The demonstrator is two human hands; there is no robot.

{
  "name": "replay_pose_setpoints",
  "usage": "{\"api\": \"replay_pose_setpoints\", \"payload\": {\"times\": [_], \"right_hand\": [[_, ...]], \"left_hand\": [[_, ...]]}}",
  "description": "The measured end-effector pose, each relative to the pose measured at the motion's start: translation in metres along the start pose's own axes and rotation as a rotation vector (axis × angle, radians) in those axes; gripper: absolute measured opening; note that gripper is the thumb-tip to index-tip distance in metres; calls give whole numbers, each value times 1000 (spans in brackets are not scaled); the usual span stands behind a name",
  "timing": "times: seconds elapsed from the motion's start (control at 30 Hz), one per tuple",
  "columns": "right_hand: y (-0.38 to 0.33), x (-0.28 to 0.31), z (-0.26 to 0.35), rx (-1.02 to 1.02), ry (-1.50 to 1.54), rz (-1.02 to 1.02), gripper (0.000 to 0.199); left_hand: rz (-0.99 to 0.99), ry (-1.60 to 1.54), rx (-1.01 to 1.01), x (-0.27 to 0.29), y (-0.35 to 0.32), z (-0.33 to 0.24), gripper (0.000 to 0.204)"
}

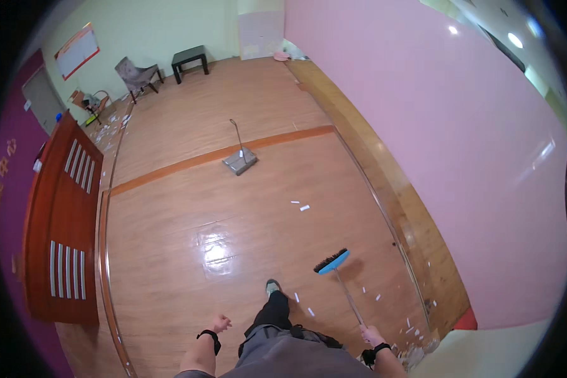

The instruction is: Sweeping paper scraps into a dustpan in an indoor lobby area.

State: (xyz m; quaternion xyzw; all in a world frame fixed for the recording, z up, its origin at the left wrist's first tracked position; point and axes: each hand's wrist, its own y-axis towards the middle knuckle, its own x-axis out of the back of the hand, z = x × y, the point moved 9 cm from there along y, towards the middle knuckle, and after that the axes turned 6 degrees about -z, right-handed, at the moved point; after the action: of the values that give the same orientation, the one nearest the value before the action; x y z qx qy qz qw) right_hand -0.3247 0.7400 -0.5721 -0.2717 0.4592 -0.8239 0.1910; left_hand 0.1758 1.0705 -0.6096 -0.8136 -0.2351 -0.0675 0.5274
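Note:
My right hand (373, 336) is closed round the handle of a broom (334, 261) with a blue head and dark bristles. The broom head is tilted, at the right ahead of me, just above or on the wood-look floor. My left hand (221, 324) hangs at my side with nothing in it, its fingers loosely bent and apart. Small white paper scraps (304, 208) lie beyond the broom head, with others close to my foot. More litter (412, 353) is gathered beside my right forearm. Farther off, a grey long-handled dustpan (240, 162) stands on the floor.
A raised brown strip (223, 153) crosses the floor behind the dustpan. On the left stands a reddish wooden counter (60, 220); a pink wall (416, 113) runs along the right. At the back are a grey chair (135, 77), a black table (189, 59) and scattered scraps (114, 128).

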Motion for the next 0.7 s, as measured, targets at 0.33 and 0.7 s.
{"api": "replay_pose_setpoints", "payload": {"times": [0.33, 0.7], "right_hand": [[74, 1, 191, 69, -481, -199, 30], [142, -71, 425, 557, -757, -197, 42]], "left_hand": [[-167, -542, -80, 49, 57, -100, 20], [-99, -529, 231, 17, 50, -51, 17]]}}
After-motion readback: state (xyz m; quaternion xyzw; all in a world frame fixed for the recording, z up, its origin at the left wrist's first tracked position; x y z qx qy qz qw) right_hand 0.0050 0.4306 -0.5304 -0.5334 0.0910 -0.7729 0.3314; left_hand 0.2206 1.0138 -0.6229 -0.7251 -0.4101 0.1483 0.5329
